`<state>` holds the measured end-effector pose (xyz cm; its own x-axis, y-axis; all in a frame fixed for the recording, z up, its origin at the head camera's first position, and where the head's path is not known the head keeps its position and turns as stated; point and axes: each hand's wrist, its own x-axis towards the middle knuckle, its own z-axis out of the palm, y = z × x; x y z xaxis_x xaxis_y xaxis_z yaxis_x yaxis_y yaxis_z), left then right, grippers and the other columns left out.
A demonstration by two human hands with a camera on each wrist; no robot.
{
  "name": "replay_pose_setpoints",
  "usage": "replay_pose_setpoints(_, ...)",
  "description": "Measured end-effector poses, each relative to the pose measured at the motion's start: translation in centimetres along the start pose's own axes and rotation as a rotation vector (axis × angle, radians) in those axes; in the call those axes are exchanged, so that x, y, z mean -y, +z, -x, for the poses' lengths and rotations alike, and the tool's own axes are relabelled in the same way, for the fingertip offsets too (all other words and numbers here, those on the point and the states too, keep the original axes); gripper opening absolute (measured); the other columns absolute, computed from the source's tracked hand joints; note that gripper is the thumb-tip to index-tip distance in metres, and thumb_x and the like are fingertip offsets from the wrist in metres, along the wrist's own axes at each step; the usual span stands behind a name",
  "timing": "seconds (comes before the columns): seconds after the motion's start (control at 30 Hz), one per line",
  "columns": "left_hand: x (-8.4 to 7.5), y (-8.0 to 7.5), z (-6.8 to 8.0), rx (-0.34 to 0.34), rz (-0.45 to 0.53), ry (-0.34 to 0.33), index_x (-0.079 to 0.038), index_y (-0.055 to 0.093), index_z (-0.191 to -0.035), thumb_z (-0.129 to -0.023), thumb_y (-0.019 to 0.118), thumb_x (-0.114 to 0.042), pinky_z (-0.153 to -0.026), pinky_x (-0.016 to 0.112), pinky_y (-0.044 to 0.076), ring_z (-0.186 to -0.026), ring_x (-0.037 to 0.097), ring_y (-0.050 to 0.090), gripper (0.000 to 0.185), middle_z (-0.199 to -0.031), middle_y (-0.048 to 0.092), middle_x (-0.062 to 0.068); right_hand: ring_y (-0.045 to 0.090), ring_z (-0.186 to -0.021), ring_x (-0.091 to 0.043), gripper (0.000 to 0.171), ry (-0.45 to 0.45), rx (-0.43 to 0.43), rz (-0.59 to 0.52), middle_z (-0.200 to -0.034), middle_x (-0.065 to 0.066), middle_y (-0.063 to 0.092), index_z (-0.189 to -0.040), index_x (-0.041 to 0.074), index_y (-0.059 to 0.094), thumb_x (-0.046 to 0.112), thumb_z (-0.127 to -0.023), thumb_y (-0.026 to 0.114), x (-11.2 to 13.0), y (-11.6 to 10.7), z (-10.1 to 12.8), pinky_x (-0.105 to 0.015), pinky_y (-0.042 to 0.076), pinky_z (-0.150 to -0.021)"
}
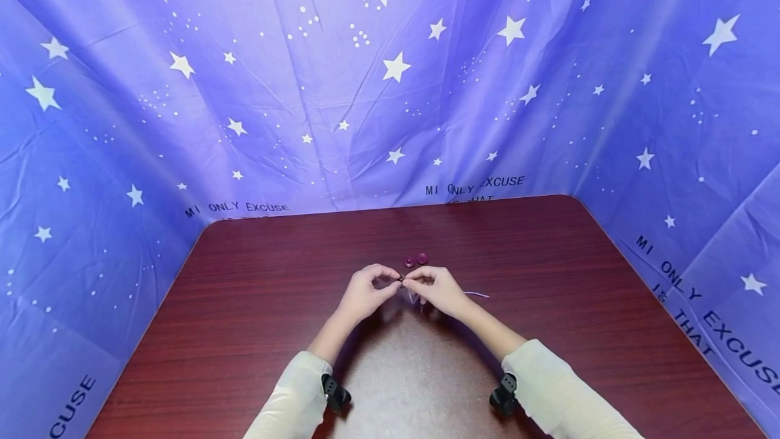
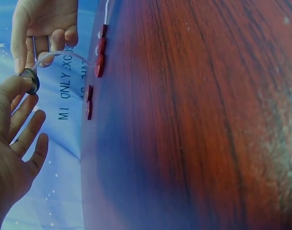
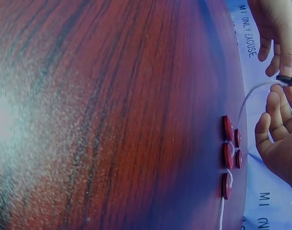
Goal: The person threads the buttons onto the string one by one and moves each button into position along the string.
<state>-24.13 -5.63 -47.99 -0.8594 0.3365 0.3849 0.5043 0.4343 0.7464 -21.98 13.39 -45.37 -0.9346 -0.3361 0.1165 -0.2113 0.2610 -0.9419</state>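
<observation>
A dark round button (image 2: 30, 81) is pinched between the thumb and forefinger of my left hand (image 2: 14, 129). My right hand (image 1: 440, 288) meets it from the other side, its thumb and forefinger pinching the white string (image 3: 253, 90) right at the button. From there the string droops in a loop to the tabletop. Several red buttons (image 3: 228, 155) are strung along it, standing in a row in the wrist views. In the head view my right hand hides most of that row. Two loose dark-red buttons (image 1: 422, 259) lie just beyond the fingertips.
The string's tail (image 1: 477, 295) trails over the table to the right of my right hand. Beneath everything is a reddish wood-grain table (image 1: 274, 256). A blue-purple cloth (image 1: 341, 87) with white stars and lettering hangs around its back and sides.
</observation>
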Motion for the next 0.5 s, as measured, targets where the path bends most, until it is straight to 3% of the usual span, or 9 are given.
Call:
replay_pose_setpoints(0.33,0.2,0.2,-0.1,0.017,-0.044,-0.006,-0.011,0.068,-0.086,-0.084,0.068,-0.018,-0.073,0.028,0.051,-0.085,0.015,0.062,0.007,-0.085,0.067,-0.002,0.055,-0.061,-0.042,0.020,-0.008,0.008,-0.009,-0.078,-0.032,0.063,-0.100,-0.009,0.065,0.007,-0.089,0.060,0.3,-0.1,0.3,-0.046,0.052,-0.058)
replay_pose_setpoints(0.5,0.2,0.2,-0.1,0.024,-0.028,-0.027,-0.011,0.067,-0.084,-0.082,0.069,-0.013,-0.073,0.032,0.052,-0.084,0.016,0.062,0.003,-0.084,0.066,-0.002,0.056,-0.056,-0.019,0.021,-0.009,0.008,0.038,-0.075,-0.022,0.065,-0.100,-0.005,0.066,0.009,-0.085,0.066,-0.8,0.1,-0.1,-0.030,0.050,-0.052)
